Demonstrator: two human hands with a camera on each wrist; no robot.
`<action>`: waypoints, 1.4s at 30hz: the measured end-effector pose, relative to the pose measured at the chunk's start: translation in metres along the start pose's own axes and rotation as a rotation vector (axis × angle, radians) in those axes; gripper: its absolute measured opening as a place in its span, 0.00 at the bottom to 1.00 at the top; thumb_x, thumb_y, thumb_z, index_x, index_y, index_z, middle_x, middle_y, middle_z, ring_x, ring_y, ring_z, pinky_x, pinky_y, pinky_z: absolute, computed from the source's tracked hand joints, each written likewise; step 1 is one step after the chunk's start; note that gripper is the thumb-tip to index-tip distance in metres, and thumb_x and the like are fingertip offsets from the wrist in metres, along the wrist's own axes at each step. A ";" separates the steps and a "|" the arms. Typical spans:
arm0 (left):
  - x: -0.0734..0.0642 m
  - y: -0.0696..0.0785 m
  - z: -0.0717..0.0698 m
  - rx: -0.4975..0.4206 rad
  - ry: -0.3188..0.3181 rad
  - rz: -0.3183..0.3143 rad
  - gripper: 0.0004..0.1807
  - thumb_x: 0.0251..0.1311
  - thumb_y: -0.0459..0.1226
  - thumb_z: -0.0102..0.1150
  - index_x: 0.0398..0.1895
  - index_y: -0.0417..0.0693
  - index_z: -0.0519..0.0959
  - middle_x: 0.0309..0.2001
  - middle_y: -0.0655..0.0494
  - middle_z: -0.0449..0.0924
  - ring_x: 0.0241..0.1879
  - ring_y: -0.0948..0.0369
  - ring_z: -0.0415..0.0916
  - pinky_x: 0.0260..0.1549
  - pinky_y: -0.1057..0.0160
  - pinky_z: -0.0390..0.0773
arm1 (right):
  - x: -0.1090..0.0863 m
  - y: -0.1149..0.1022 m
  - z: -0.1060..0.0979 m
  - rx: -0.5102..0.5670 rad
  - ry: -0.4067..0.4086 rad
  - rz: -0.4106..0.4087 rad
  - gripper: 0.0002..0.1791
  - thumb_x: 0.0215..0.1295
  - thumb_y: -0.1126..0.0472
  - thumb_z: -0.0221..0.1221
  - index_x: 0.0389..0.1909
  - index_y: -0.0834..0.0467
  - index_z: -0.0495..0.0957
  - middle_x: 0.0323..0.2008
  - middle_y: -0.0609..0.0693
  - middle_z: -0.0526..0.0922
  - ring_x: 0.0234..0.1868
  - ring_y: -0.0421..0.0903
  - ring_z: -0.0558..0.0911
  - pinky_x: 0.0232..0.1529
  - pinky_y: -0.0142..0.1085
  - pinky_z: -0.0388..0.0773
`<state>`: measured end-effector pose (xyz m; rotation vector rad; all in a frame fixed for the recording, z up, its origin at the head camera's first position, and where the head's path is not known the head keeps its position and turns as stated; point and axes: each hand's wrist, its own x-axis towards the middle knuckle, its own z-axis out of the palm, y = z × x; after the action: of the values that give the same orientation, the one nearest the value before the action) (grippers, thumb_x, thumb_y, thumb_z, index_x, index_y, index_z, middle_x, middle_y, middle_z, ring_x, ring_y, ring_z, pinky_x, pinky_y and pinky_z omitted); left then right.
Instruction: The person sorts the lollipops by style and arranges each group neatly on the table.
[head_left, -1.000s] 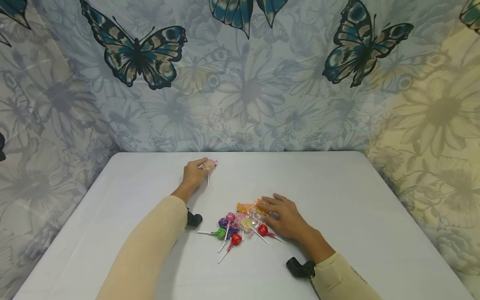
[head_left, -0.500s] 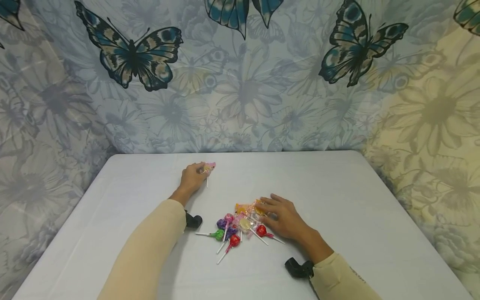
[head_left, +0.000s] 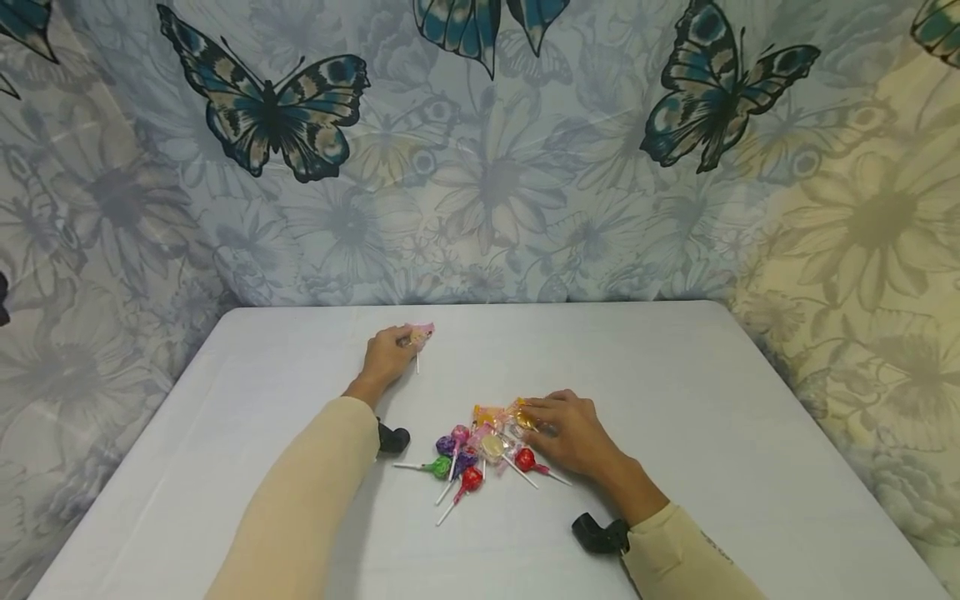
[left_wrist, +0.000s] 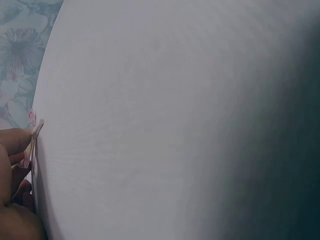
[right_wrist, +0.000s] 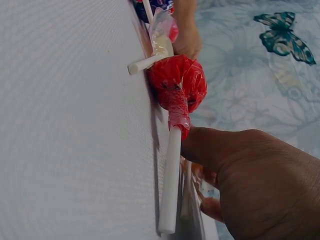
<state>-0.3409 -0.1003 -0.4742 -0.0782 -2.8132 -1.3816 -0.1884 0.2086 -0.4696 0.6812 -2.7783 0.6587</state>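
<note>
At the far left part of the table, my left hand (head_left: 386, 357) pinches a lollipop (head_left: 422, 333) in a clear and pink wrapper, its white stick pointing down. In the left wrist view, that lollipop's stick (left_wrist: 38, 128) shows beside the fingertips. My right hand (head_left: 576, 432) is at the right side of a lollipop pile, thumb and fingers around a lollipop in an orange and clear wrapper (head_left: 522, 415), partly hidden. A red lollipop (right_wrist: 177, 82) lies close to the right thumb. The pile also has a green lollipop (head_left: 439, 467), a second red one (head_left: 471, 479), and purple and pink ones.
A white table (head_left: 660, 367) carries the lollipops. Behind it hangs a cloth wall (head_left: 498, 200) printed with flowers and butterflies. Black wrist cameras (head_left: 600, 533) sit at both sleeve cuffs.
The right hand's fingers, straighter before, have drawn in around the orange-wrapped lollipop. The left hand has come slightly nearer with its lollipop. The pile looks the same.
</note>
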 end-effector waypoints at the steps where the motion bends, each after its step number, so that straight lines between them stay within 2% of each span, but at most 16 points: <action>1: 0.000 0.000 0.000 -0.002 0.002 0.001 0.26 0.65 0.36 0.59 0.65 0.38 0.70 0.66 0.40 0.65 0.67 0.45 0.57 0.64 0.52 0.57 | 0.000 0.000 0.000 0.003 0.010 0.004 0.22 0.54 0.54 0.71 0.51 0.53 0.84 0.53 0.47 0.81 0.51 0.51 0.76 0.49 0.55 0.66; 4: -0.001 0.000 0.000 -0.004 0.009 0.006 0.26 0.64 0.36 0.59 0.65 0.38 0.70 0.66 0.40 0.65 0.67 0.45 0.57 0.64 0.51 0.57 | 0.002 0.001 0.000 0.031 0.032 0.022 0.23 0.53 0.56 0.71 0.51 0.56 0.84 0.53 0.47 0.81 0.48 0.49 0.78 0.49 0.52 0.69; 7: -0.001 0.000 -0.001 -0.003 0.015 0.005 0.26 0.65 0.36 0.59 0.64 0.38 0.70 0.66 0.40 0.66 0.67 0.45 0.58 0.64 0.51 0.57 | 0.004 0.001 -0.001 0.089 0.043 0.049 0.24 0.53 0.58 0.71 0.52 0.59 0.82 0.53 0.49 0.81 0.52 0.51 0.79 0.54 0.50 0.71; 10: -0.001 0.000 -0.003 0.000 0.017 0.002 0.26 0.65 0.37 0.59 0.64 0.38 0.71 0.65 0.41 0.66 0.67 0.45 0.58 0.64 0.52 0.58 | 0.005 0.000 -0.001 0.145 0.070 0.059 0.23 0.53 0.61 0.71 0.51 0.62 0.82 0.53 0.52 0.81 0.55 0.53 0.78 0.55 0.49 0.71; 15: 0.000 0.002 -0.004 0.003 0.016 0.025 0.26 0.64 0.37 0.60 0.64 0.36 0.71 0.65 0.40 0.67 0.66 0.44 0.59 0.63 0.51 0.58 | 0.005 0.001 0.001 0.208 0.119 0.089 0.19 0.53 0.66 0.71 0.47 0.62 0.84 0.49 0.52 0.83 0.53 0.52 0.80 0.50 0.45 0.76; 19: 0.000 0.002 -0.005 0.002 0.011 0.022 0.26 0.64 0.38 0.60 0.64 0.37 0.71 0.65 0.40 0.67 0.66 0.45 0.59 0.64 0.52 0.58 | 0.005 0.001 0.003 0.281 0.131 0.156 0.17 0.53 0.68 0.70 0.46 0.60 0.85 0.47 0.50 0.84 0.46 0.48 0.81 0.44 0.40 0.79; 22: 0.000 0.002 -0.005 0.017 0.011 0.021 0.26 0.64 0.38 0.59 0.64 0.38 0.71 0.65 0.40 0.66 0.67 0.45 0.58 0.64 0.53 0.57 | 0.005 0.001 0.003 0.339 0.145 0.214 0.15 0.54 0.67 0.69 0.45 0.58 0.86 0.46 0.48 0.84 0.40 0.45 0.81 0.40 0.38 0.79; 25: 0.000 0.002 -0.004 0.032 0.012 0.030 0.26 0.64 0.38 0.59 0.63 0.38 0.71 0.65 0.40 0.66 0.67 0.45 0.58 0.64 0.53 0.56 | 0.006 0.001 0.002 0.388 0.162 0.256 0.15 0.54 0.67 0.69 0.44 0.57 0.86 0.45 0.47 0.85 0.38 0.45 0.81 0.39 0.38 0.79; 29: -0.001 0.002 -0.004 0.025 0.011 0.034 0.25 0.64 0.38 0.60 0.63 0.37 0.72 0.65 0.40 0.67 0.67 0.44 0.58 0.64 0.52 0.56 | 0.007 0.001 -0.001 0.442 0.191 0.283 0.14 0.55 0.66 0.69 0.45 0.57 0.86 0.45 0.50 0.84 0.41 0.46 0.83 0.41 0.39 0.79; 36: 0.000 -0.002 -0.002 0.032 0.011 0.025 0.25 0.64 0.38 0.59 0.63 0.38 0.72 0.65 0.40 0.67 0.67 0.45 0.59 0.64 0.52 0.57 | 0.012 -0.002 -0.011 0.534 0.213 0.393 0.15 0.56 0.65 0.69 0.46 0.56 0.86 0.47 0.52 0.84 0.37 0.46 0.83 0.34 0.35 0.78; 42: 0.000 -0.002 -0.002 0.026 0.014 0.020 0.25 0.64 0.39 0.59 0.63 0.40 0.73 0.65 0.39 0.66 0.67 0.45 0.59 0.64 0.52 0.57 | 0.026 -0.006 -0.027 0.601 0.224 0.450 0.16 0.57 0.62 0.68 0.48 0.55 0.85 0.50 0.52 0.82 0.40 0.48 0.82 0.35 0.39 0.78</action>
<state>-0.3409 -0.1031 -0.4747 -0.0960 -2.8109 -1.3355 -0.2054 0.2061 -0.4357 0.0372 -2.5226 1.5832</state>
